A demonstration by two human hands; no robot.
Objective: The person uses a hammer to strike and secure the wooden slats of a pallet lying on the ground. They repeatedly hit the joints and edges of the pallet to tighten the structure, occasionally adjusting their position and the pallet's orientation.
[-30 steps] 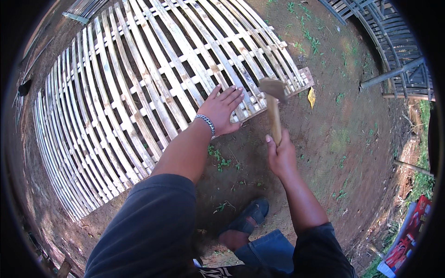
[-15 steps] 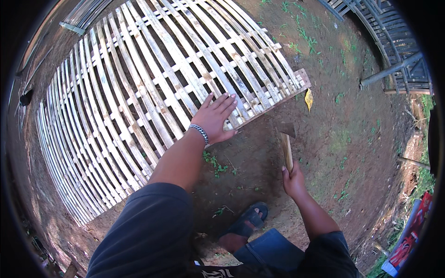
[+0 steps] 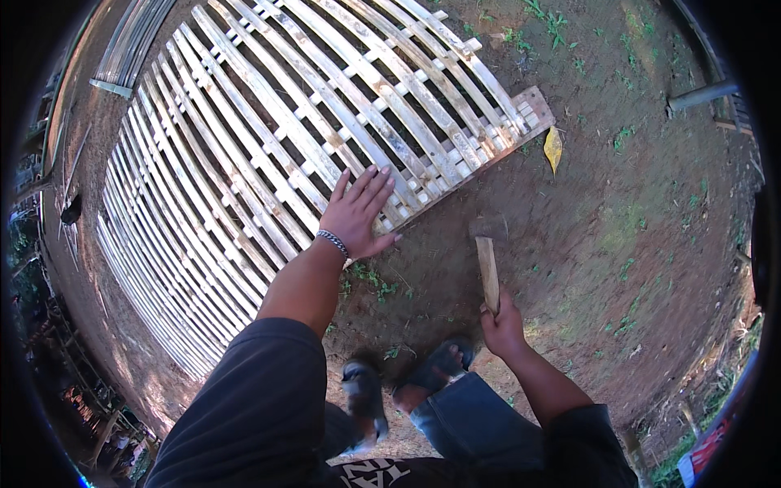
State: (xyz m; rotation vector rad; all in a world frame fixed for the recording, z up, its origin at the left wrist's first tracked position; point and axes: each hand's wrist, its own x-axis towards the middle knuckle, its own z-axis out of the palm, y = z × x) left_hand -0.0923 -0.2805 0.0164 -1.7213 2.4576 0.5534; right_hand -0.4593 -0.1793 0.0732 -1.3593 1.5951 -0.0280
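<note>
A large panel of pale bamboo slats (image 3: 281,132), laid over cross strips, fills the upper left of the head view. My left hand (image 3: 355,213) rests on its near edge, fingers spread and palm down, with a chain bracelet at the wrist. To the right, over bare soil, my right hand (image 3: 504,327) is wrapped round the lower end of a hatchet's wooden handle (image 3: 487,268). The hatchet's dark metal head points away from me, apart from the panel, and is somewhat blurred.
A yellow leaf (image 3: 553,150) lies off the panel's right corner. My sandalled feet (image 3: 443,364) stand on the soil below. A bundle of bamboo strips (image 3: 134,45) lies at the far left. A grey pole (image 3: 701,95) juts in at the upper right. Small green weeds dot the ground.
The whole view has shifted, and my other sandalled foot has come into sight. My left hand still lies on the panel's edge. The hatchet stays in my right hand, tilted slightly differently.
</note>
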